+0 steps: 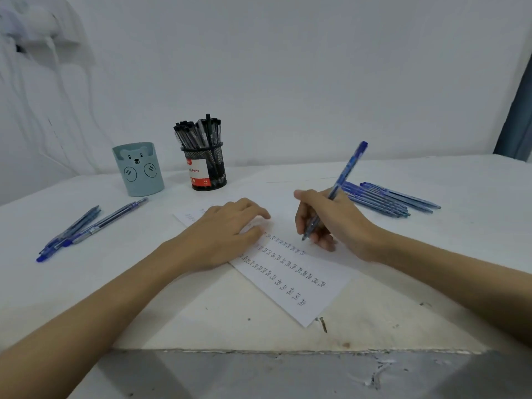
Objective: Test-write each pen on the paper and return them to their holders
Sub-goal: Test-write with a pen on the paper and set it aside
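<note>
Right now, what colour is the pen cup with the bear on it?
Pale teal cup with a bear drawn in dark lines; head view.

Two bare forearms, no sleeves; left hand (227, 226), right hand (331, 217).

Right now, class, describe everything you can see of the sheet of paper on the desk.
The sheet of paper is white, thin and rectangular, lying flat on the pale table and turned at an angle, one corner pointing toward the near edge. Several slanting rows of small, repeated handwritten marks cross it. The left hand rests on its far part, fingers spread. The right hand rests at its right side, holding a blue pen with its tip at or just above the sheet.
</note>
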`<state>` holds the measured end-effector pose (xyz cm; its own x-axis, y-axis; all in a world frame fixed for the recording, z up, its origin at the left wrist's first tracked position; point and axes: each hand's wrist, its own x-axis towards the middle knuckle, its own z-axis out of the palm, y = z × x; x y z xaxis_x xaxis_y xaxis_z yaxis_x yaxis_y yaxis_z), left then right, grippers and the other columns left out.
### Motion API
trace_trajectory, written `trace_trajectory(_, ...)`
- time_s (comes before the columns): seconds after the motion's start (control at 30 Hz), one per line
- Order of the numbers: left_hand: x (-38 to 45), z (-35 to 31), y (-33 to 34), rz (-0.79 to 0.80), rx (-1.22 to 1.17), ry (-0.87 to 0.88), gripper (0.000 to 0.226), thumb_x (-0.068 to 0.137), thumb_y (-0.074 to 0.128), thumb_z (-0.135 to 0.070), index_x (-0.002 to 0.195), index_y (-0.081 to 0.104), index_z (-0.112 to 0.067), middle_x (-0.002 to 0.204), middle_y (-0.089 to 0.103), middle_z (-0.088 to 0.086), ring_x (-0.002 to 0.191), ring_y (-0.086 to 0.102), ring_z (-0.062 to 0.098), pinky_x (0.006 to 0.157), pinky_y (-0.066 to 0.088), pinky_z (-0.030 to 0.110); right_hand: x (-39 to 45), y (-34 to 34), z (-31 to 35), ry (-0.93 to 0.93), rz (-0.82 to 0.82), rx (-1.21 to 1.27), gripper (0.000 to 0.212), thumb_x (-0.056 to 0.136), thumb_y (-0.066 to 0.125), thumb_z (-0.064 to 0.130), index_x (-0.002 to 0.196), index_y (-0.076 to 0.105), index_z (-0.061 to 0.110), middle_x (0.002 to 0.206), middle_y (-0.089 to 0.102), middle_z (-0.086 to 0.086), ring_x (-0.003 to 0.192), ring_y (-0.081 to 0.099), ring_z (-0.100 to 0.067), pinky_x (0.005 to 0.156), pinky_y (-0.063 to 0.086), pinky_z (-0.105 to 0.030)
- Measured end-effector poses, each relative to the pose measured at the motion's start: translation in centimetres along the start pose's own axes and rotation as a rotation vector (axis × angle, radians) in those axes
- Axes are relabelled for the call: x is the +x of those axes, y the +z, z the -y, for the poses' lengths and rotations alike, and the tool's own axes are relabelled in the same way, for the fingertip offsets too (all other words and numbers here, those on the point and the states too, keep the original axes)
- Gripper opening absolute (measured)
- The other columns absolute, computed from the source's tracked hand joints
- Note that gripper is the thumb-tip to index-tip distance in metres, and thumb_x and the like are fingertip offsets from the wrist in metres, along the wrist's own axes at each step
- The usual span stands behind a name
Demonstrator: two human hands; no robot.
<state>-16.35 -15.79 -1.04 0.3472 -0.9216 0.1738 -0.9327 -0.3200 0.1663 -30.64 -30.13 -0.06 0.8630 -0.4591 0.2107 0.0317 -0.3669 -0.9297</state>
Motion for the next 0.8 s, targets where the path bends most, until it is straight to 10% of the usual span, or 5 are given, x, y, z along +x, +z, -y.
trace_trajectory(0.3, 0.9, 0.0, 2.0, -0.072, -0.251, 0.059, 0.035, 0.077, 0.028, -0.063, 0.107, 0.044, -0.053, 0.112, 0.044, -0.028, 0.112, 0.044, 0.003, 0.1, 0.037, 0.035, 0.2, 1.0, -0.9, -0.1, -0.05, -0.141, 0.047, 0.076, 0.056, -0.006, 0.041, 0.031, 0.011, 0.038, 0.032, -0.004, 0.034, 0.051, -0.004, 0.033, 0.03, -0.014)
trace_trajectory(0.8, 1.0, 0.1, 2.1, -0.05, -0.28, 0.032, 0.039, 0.077, 0.03, -0.064, 0.11, 0.047, -0.052, 0.116, 0.044, -0.025, 0.115, 0.043, 0.003, 0.102, 0.035, 0.035, 0.3, 1.2, -1.2, -0.172, -0.042, -0.186, 0.052, 0.075, 0.054, -0.007, 0.039, 0.026, 0.017, 0.034, 0.022, 0.007, 0.04, 0.055, -0.007, 0.032, 0.03, -0.015)
